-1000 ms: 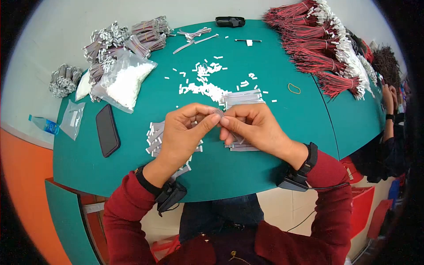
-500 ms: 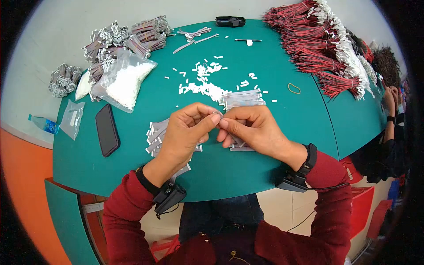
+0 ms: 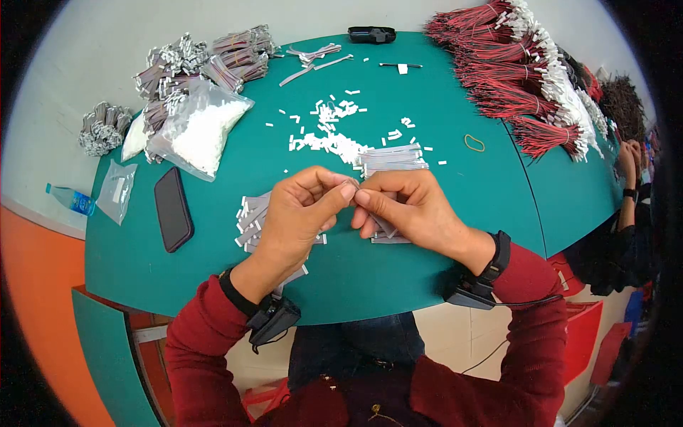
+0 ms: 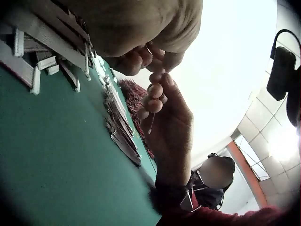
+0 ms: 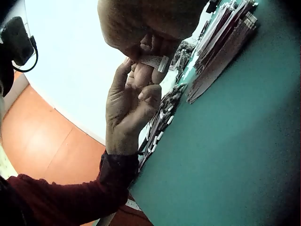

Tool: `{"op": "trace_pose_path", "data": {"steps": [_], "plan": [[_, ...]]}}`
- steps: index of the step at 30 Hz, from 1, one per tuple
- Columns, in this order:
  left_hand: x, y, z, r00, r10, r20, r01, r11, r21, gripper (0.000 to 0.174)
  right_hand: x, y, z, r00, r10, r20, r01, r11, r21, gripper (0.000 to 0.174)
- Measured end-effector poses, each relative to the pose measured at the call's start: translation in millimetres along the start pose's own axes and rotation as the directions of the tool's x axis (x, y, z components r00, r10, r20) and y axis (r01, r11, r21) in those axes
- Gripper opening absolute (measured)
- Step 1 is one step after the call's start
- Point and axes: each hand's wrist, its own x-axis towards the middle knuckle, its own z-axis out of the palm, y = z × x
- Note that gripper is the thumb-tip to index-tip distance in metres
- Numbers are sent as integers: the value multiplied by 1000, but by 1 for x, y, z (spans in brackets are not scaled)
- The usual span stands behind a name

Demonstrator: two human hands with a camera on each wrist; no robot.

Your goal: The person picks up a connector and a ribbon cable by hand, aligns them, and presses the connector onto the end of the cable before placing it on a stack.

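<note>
My left hand (image 3: pixel 299 213) and right hand (image 3: pixel 416 210) meet fingertip to fingertip above the table, thumbs and forefingers pinching a short grey ribbon cable (image 5: pixel 151 60). The right wrist view shows its white connector end (image 5: pixel 163 64) sticking out beside the fingers. Most of the cable is hidden by the hands; what lies right between the fingertips cannot be made out. Under the left hand is a loose pile of ribbon cables (image 3: pixel 250 222) with white ends. Behind and below the right hand lies a neater stack of ribbon cables (image 3: pixel 391 158).
White connector housings (image 3: pixel 334 146) lie scattered beyond the hands. At left are a phone (image 3: pixel 173 210), a bag of white pieces (image 3: pixel 206 135) and bundled grey cables (image 3: pixel 171 64). Red-black wire bundles (image 3: pixel 498 71) fill the far right, near another person's hand (image 3: pixel 627 160). A rubber band (image 3: pixel 474 143) lies nearer.
Both hands stay in nearly the same spot. The fingertips have shifted slightly around the cable, and the right hand's lower fingers have moved a little to the left.
</note>
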Motion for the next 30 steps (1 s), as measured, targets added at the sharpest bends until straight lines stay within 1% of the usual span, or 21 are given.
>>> {"op": "trace_pose_path", "data": {"steps": [5, 8, 10, 14, 16, 17, 19, 20, 23, 26, 28, 29, 30], "plan": [[-2, 5, 2, 999, 53, -3, -52, 995, 82, 13, 0, 1, -1, 1000, -7, 10, 7, 1000, -8, 20], [-2, 2, 4, 962, 272, 26, -272, 942, 199, 12, 0, 3, -1, 999, -28, 26, 28, 999, -17, 19], [-3, 3, 2, 965, 263, 19, -262, 945, 196, 11, -1, 3, -2, 999, -25, 36, 27, 999, -37, 18], [-2, -1, 0, 965, 261, -8, -256, 951, 173, 11, -1, 1, 1, 1000, -1, 16, 1, 1000, -17, 20], [-3, 1, 3, 975, 222, -21, -216, 962, 169, 12, 0, -4, 3, 999, 35, 5, -35, 999, -28, 21], [-4, 1, 4, 979, 203, -28, -196, 967, 166, 12, 0, -4, 2, 1000, 27, -3, -28, 999, -41, 21], [-3, 2, 2, 992, 120, -46, -110, 977, 184, 13, 0, -3, 0, 1000, 10, -17, -11, 998, -67, 22], [-2, 2, 0, 995, 77, -56, -65, 979, 193, 14, 1, -1, -1, 1000, 9, -20, -10, 999, -49, 22], [0, 4, -3, 998, 53, -15, -52, 997, 60, 15, 1, 2, -2, 1000, 13, -26, -14, 1000, -12, 23], [0, 5, 3, 990, 136, -29, -125, 962, 241, 15, 1, 1, 0, 1000, 24, -17, -24, 999, -30, 23], [0, 0, 5, 976, 217, -27, -205, 953, 223, 14, 1, 2, 0, 1000, 13, -15, -14, 998, -68, 22], [0, -3, 4, 966, 257, -25, -246, 945, 214, 14, 1, 0, 1, 1000, 15, -13, -16, 998, -58, 22], [1, -5, 1, 954, 298, -19, -278, 911, 306, 13, 1, -3, 3, 1000, 19, -10, -19, 999, -49, 22]]}}
